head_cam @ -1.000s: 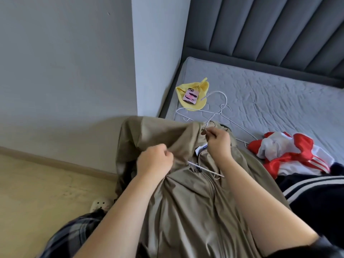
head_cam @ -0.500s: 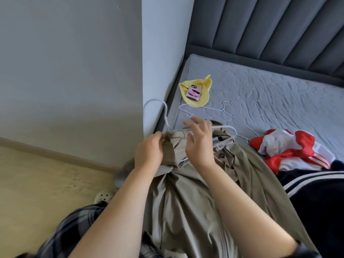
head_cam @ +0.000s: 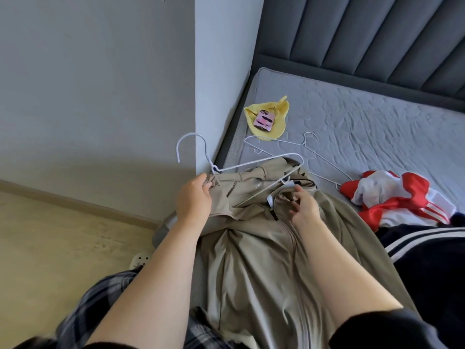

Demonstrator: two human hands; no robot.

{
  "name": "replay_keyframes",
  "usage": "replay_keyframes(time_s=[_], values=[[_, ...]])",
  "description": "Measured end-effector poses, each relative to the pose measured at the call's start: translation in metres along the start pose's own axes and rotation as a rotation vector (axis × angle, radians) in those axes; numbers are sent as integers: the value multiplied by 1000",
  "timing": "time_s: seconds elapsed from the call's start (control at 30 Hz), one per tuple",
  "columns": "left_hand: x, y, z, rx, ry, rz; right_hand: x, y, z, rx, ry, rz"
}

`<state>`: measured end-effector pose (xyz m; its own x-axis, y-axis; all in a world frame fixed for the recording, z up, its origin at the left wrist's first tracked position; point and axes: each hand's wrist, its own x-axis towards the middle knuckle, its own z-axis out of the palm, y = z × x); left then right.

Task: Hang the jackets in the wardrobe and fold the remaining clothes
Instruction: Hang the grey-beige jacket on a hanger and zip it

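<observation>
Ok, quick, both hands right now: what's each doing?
Left hand: grips the beige jacket beside the white hanger.
Right hand: open, fingers loose, holding nothing.

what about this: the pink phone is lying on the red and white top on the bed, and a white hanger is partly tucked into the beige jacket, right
Not quite. The head view shows the pink phone lying on the yellow cloth on the bed, not on the red and white top. The white hanger is partly tucked into the beige jacket.

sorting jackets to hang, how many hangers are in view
2. One hanger is in the beige jacket by the left hand; the other hanger lies on the mattress behind it. Others may hide under clothes.
</observation>
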<state>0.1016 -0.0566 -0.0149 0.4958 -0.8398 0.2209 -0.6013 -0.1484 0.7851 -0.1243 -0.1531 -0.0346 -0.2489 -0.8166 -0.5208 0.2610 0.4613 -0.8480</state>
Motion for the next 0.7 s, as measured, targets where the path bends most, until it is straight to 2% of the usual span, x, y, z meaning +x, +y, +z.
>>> replay_keyframes(time_s=[0.1,0.23,0.3,0.37,0.47,0.53,0.6,0.63,0.67,0.7], values=[[0,-1,-1,55,-36,2,12,-16,-3,-12,41,-56],[1,-2,0,127,-85,-23,9,-39,-7,-389,245,-560],[1,-1,1,131,-111,-7,-3,-52,-8,-510,302,-700],[0,1,2,125,-143,35,-18,-64,-3,-559,269,-801],[-2,3,4,132,-201,96,-54,-65,18,-671,61,-954],[-2,5,6,143,-238,85,-87,-50,36,-709,-236,-1042],[0,6,7,135,-264,53,-114,-31,49,-751,-561,-1027],[0,6,7,110,-259,42,-121,-22,51,-784,-660,-1018],[1,6,7,65,-240,29,-124,-14,51,-808,-690,-1046],[2,5,6,4,-214,13,-123,-9,49,-812,-644,-1113]])
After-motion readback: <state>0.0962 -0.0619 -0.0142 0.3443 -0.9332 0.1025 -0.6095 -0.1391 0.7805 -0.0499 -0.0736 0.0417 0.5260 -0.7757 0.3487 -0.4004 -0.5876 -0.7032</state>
